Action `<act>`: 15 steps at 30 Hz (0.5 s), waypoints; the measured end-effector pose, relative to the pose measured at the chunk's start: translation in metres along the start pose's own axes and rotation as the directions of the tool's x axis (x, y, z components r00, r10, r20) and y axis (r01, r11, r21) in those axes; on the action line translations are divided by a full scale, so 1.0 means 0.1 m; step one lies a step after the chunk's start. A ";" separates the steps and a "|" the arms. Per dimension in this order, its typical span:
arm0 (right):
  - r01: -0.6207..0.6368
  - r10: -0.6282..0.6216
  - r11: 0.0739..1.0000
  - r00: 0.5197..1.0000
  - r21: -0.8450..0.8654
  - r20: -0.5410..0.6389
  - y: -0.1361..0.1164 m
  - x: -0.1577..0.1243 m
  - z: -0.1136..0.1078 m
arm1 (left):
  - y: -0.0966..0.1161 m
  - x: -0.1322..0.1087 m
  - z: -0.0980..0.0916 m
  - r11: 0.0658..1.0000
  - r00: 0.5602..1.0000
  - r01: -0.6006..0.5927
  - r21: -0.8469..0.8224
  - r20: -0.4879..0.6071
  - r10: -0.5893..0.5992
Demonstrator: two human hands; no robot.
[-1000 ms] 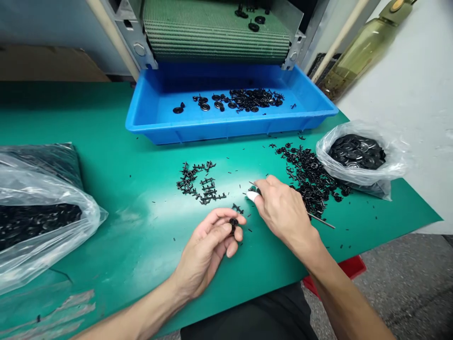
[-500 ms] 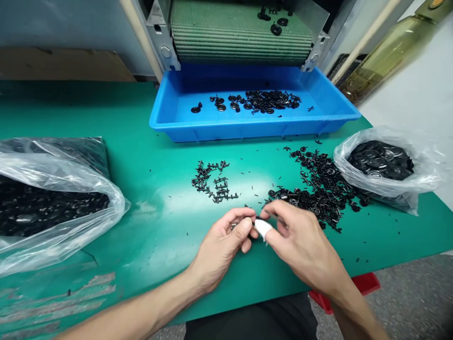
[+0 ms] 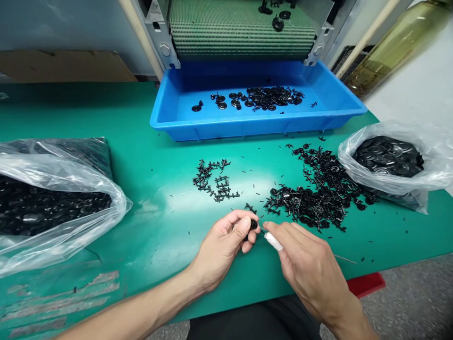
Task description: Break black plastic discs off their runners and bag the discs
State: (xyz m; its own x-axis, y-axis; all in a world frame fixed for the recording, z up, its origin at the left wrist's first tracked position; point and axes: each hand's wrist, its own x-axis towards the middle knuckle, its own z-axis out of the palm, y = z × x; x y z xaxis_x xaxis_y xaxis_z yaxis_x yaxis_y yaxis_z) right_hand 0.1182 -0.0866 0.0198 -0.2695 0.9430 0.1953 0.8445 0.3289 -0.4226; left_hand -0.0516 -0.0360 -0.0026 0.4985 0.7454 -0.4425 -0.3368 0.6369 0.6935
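Observation:
My left hand (image 3: 222,245) pinches a small black plastic part (image 3: 253,225) between thumb and fingertips. Close beside it is my right hand (image 3: 307,264), with a white finger cot (image 3: 273,241) on the index finger. That hand grips a thin dark rod (image 3: 345,259), whose fine tip (image 3: 264,230) points at the black part and seems not to touch it. A heap of black plastic runners and round fasteners (image 3: 318,193) lies just beyond my right hand. A smaller cluster of black runners (image 3: 214,182) lies beyond my left hand.
A blue plastic tray (image 3: 258,130) holding black parts stands under a green conveyor belt (image 3: 240,33) on the green work mat (image 3: 159,226). Clear plastic bags of black parts stand left (image 3: 53,222) and right (image 3: 389,160). Small black scraps dot the mat.
My right hand has drawn slightly right and down, away from my left hand, and its fingers lie straighter. The left hand has barely moved. The view has shifted right since the oldest frame.

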 end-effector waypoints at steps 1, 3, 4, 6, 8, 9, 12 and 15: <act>0.023 -0.022 0.999 1.000 -0.032 0.012 0.00 0.00 0.00 | 0.00 0.00 -0.01 1.000 1.000 -0.001 0.020 0.000 0.001; 0.045 -0.043 0.997 0.998 -0.068 0.041 -0.01 0.01 -0.02 | -0.01 -0.01 -0.03 0.997 1.000 -0.009 0.072 -0.004 0.010; 0.053 -0.049 0.995 0.998 -0.084 0.049 -0.01 0.02 -0.02 | -0.01 -0.01 -0.04 0.994 1.000 -0.016 0.105 -0.005 0.017; 0.066 -0.059 0.991 0.997 -0.116 0.057 -0.01 0.02 -0.03 | -0.01 -0.02 -0.05 0.986 0.999 -0.033 0.165 0.002 0.033; 0.080 -0.071 0.987 0.995 -0.142 0.069 -0.01 0.03 -0.04 | 0.00 -0.02 -0.04 0.975 0.999 -0.049 0.218 0.011 0.048; 0.086 -0.075 0.985 0.994 -0.153 0.076 -0.01 0.04 -0.04 | 0.01 -0.03 -0.04 0.970 0.999 -0.054 0.239 0.012 0.052; 0.099 -0.085 0.976 0.993 -0.196 0.077 -0.03 0.04 -0.05 | 0.03 -0.03 -0.01 0.955 0.998 -0.061 0.289 0.003 0.063; 0.111 -0.098 0.955 0.993 -0.274 0.061 -0.06 0.04 -0.07 | 0.04 -0.05 0.00 0.926 0.997 -0.067 0.373 -0.007 0.075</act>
State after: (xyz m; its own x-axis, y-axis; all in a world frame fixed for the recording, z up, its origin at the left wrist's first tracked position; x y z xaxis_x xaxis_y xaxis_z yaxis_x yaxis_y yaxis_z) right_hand 0.1158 -0.0855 0.0292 -0.3788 0.9074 0.1819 0.9036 0.4051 -0.1393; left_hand -0.0556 -0.0376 0.0021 0.4661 0.7924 -0.3935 -0.0473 0.4664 0.8833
